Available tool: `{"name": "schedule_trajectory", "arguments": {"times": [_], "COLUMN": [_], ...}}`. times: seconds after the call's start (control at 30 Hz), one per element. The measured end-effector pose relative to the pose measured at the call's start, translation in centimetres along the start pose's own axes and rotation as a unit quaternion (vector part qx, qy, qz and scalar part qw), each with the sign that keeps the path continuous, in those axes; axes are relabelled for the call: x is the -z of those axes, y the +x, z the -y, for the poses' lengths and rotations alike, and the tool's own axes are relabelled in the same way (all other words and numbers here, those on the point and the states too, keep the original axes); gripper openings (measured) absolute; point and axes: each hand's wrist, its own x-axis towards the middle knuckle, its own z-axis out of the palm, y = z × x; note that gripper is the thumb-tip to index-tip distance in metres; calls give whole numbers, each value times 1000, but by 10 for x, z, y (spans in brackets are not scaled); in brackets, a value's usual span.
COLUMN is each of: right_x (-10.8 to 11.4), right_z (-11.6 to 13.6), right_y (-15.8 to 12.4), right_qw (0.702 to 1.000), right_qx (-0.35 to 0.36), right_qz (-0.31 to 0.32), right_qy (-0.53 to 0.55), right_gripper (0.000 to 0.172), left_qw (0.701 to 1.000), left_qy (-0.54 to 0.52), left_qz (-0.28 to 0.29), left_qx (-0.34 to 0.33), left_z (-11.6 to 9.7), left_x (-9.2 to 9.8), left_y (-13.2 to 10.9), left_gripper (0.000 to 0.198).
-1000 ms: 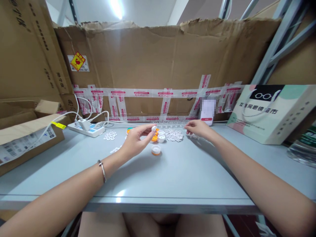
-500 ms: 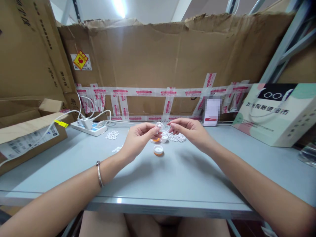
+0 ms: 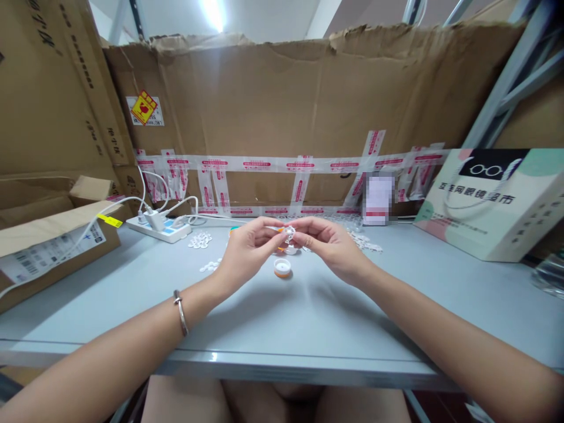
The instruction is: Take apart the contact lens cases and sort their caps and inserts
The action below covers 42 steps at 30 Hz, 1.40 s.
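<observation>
A small white plastic piece [image 3: 289, 234] is pinched between the fingertips of both hands, just above the table. My left hand [image 3: 253, 247] closes on it from the left, my right hand [image 3: 328, 244] from the right. Its exact kind is too small to make out. Below the hands stands a round white cap with an orange base [image 3: 282, 268]. Another white cap [image 3: 291, 250] shows partly behind the fingers, with a bit of orange beside it. Loose white pieces [image 3: 365, 241] lie scattered behind my right hand.
Two groups of small white parts, one a pile [image 3: 200, 239], lie left of my hands. Farther left are a white power strip [image 3: 165, 230] with cables and an open carton [image 3: 57, 247]. A phone [image 3: 377, 200] leans at the back; a paper bag [image 3: 484, 205] stands right. Cardboard [image 3: 273, 106] walls the rear.
My right hand has moved left and slightly down, so its fingertips now meet the white piece held in my left hand. The cap in front has stayed put.
</observation>
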Motion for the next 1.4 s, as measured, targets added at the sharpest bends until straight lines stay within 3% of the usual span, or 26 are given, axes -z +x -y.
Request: {"name": "schedule_trajectory", "arguments": {"times": [0.2, 0.4, 0.5, 0.63, 0.97, 1.07, 1.4], "right_x": [-5, -6, -5, -6, -9, -8, -9], "right_z": [0, 3, 2, -2, -3, -3, -2], "right_y": [0, -2, -2, -2, -1, -2, -3], "right_qw": [999, 999, 999, 998, 994, 994, 994], "right_qx": [3, -17, -28, -48, -78, -68, -52], "right_qz": [-31, -35, -38, -49, -80, -76, -81], "right_qy": [8, 31, 17, 7, -15, -26, -42], "right_gripper": [28, 26, 26, 30, 26, 26, 19], "left_qw": [994, 978, 939, 857, 741, 724, 709], "left_qy": [85, 176, 284, 422, 554, 575, 580], "left_qz": [25, -2, -2, 14, 32, 36, 42], "left_qx": [-66, -114, -193, -296, -378, -379, -398], "left_z": [1, 3, 3, 5, 8, 7, 9], "left_x": [0, 5, 9, 13, 11, 11, 9], "left_y": [-2, -1, 2, 4, -1, -2, -3], "left_gripper": [29, 16, 15, 16, 15, 15, 15]}}
